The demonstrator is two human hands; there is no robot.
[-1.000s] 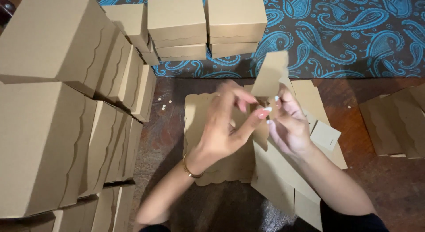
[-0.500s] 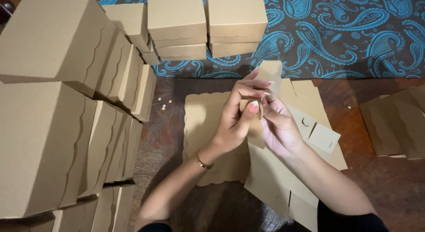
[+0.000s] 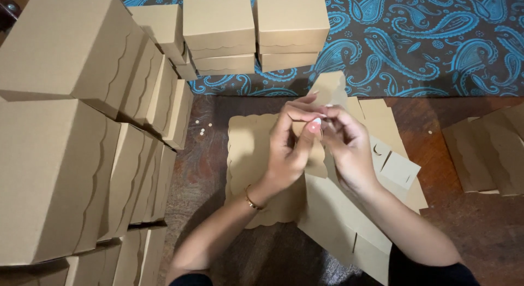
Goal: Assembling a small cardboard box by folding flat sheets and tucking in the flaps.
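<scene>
My left hand [image 3: 289, 149] and my right hand [image 3: 346, 146] meet in the middle of the head view, fingertips pinching a flap of a flat brown cardboard box blank [image 3: 338, 220]. One flap of the blank [image 3: 327, 88] sticks up behind my fingers. The blank lies partly over a scallop-edged cardboard sheet [image 3: 248, 149] on the dark wooden floor [image 3: 469, 226]. A thin gold bracelet [image 3: 251, 201] circles my left wrist.
Assembled brown cardboard boxes with scalloped lids stand in stacks at the left [image 3: 60, 171] and at the back [image 3: 256, 29]. More flat blanks [image 3: 491, 149] lie at the right. A blue paisley cloth [image 3: 436, 40] covers the far side.
Both hands have shifted slightly right and away from me, still pinched together on the flap. The raised flap now shows less above my fingers.
</scene>
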